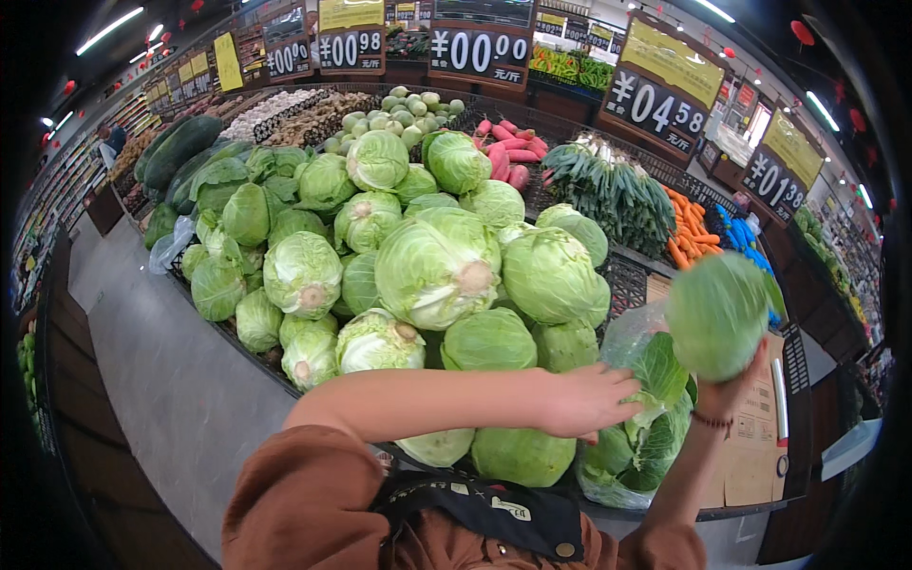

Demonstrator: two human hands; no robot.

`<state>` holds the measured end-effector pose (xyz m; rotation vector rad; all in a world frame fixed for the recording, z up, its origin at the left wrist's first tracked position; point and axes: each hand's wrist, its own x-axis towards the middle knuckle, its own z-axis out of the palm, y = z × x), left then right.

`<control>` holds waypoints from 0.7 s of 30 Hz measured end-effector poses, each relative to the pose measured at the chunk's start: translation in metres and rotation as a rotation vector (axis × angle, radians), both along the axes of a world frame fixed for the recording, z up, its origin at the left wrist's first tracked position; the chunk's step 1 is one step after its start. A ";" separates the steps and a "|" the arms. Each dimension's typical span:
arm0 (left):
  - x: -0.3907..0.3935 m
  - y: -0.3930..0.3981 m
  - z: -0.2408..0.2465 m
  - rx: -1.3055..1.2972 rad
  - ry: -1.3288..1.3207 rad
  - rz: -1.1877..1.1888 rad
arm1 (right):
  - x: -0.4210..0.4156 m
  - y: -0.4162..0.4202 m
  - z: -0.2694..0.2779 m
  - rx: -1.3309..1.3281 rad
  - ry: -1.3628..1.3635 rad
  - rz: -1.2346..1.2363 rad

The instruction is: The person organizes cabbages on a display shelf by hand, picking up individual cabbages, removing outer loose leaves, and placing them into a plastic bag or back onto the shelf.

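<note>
My right hand [728,388] holds up a green cabbage [716,313] from below; the cabbage is blurred, with a loose leaf at its right side. My left hand [588,400] reaches across to the right, fingers spread at loose cabbage leaves [659,367]. Whether its fingertips grip a leaf is hidden. Those leaves lie in a clear plastic bag [616,491], just below and left of the raised cabbage. A large heap of cabbages [438,271] fills the stand in front of me, and a few more, such as a round cabbage [524,456], lie under my left forearm.
Flattened cardboard [755,434] lies at the stand's right end, bearing a knife-like strip [779,402]. Behind are carrots [691,228], blue-wrapped produce [744,239], leafy green onions [613,192], pink radishes [509,153] and winter melons [178,157]. Price signs [655,89] stand along the back.
</note>
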<state>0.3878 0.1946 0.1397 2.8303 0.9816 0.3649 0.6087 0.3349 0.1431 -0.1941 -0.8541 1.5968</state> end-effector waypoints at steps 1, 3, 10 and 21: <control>-0.018 -0.017 0.003 -0.022 -0.034 0.013 | -0.032 0.007 0.013 -0.023 -0.012 0.030; -0.054 -0.048 0.009 -0.059 -0.105 0.026 | -0.089 0.031 0.030 -0.012 -0.062 0.049; -0.183 -0.149 0.001 0.021 -0.303 0.210 | -0.307 0.082 0.062 0.301 -0.817 -0.127; -0.340 -0.202 -0.022 -0.084 -0.472 0.309 | -0.446 0.079 0.001 0.594 -2.098 0.657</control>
